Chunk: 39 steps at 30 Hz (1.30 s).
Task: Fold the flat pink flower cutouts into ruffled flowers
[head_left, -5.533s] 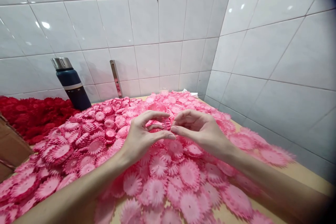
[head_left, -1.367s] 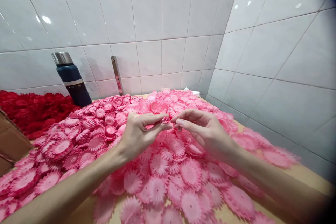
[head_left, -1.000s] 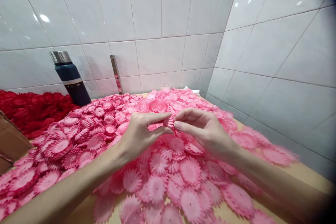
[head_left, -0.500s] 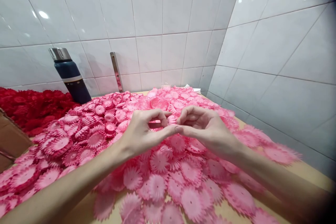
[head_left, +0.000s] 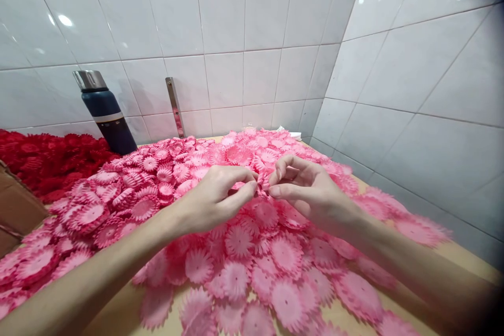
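Note:
My left hand (head_left: 224, 194) is in a pinch, thumb and index fingertips together over the pink heap. Facing it, my right hand (head_left: 305, 184) is curled with its thumb near the bent fingers. A small gap separates the two sets of fingertips. In that gap is a crumpled pink flower-petal disc (head_left: 263, 182), which my fingertips on both sides appear to pinch; the pink heap behind makes its edges hard to make out. Below my wrists lie flat, scallop-edged pink petal discs (head_left: 287, 302) with small centre holes.
A large heap of pink petal discs (head_left: 145, 209) covers much of the pale tabletop (head_left: 468, 260). Red petal discs (head_left: 51, 160) are piled at the left, beside a cardboard box (head_left: 18, 210). A dark blue bottle (head_left: 109, 115) leans by the white tiled wall (head_left: 220, 16), near a metal strip (head_left: 174, 107).
My thumb tips, which met before, have moved apart. The left thumb has drawn back left against its index finger, and pink material now shows between the hands.

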Available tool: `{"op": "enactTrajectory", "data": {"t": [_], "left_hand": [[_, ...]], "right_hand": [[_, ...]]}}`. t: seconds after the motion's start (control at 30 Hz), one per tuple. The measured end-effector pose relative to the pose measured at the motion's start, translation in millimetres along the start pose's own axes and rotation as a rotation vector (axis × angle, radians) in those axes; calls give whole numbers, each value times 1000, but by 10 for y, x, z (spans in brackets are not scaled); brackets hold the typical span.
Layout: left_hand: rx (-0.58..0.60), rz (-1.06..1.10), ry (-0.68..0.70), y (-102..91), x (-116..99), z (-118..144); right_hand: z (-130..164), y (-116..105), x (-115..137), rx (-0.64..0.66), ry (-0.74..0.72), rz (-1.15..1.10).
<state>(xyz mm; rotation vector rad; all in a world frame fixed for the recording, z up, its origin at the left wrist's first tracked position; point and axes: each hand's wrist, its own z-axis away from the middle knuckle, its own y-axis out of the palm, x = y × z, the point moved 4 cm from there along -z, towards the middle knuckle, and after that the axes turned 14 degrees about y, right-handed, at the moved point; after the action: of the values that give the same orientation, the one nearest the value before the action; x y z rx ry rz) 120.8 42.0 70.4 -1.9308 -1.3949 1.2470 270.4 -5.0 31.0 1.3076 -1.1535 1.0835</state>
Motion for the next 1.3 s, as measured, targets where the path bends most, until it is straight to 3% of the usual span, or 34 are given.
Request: {"op": "enactTrajectory", "data": {"t": [0.17, 0.33, 0.53, 0.8, 0.9, 1.0, 1.1, 1.17, 1.23, 1.3], "left_hand": [[-63, -92, 52, 55, -23, -1], [-27, -258, 72, 72, -47, 17], [-65, -274, 74, 63, -39, 19], [-94, -276, 50, 49, -51, 11], [-125, -179, -25, 45, -50, 10], [-227, 68, -139, 28, 17, 23], [-409, 373, -275, -50, 220, 74], [-528, 553, -375, -146, 412, 131], [-633, 597, -460, -291, 575, 196], [-548, 599, -493, -409, 622, 211]], "right_hand": [[35, 55, 40, 17, -71, 144], [48, 43, 30, -98, -40, 267], [55, 17, 62, -189, -114, 465], [40, 69, 58, -67, -97, 434], [48, 75, 69, -45, -57, 371], [64, 66, 95, -34, -40, 342], [47, 6, 107, -27, -35, 294], [7, -64, 109, -21, -41, 154], [-46, -153, 107, -57, -54, -37], [-91, -233, 102, -141, -70, -178]]}}
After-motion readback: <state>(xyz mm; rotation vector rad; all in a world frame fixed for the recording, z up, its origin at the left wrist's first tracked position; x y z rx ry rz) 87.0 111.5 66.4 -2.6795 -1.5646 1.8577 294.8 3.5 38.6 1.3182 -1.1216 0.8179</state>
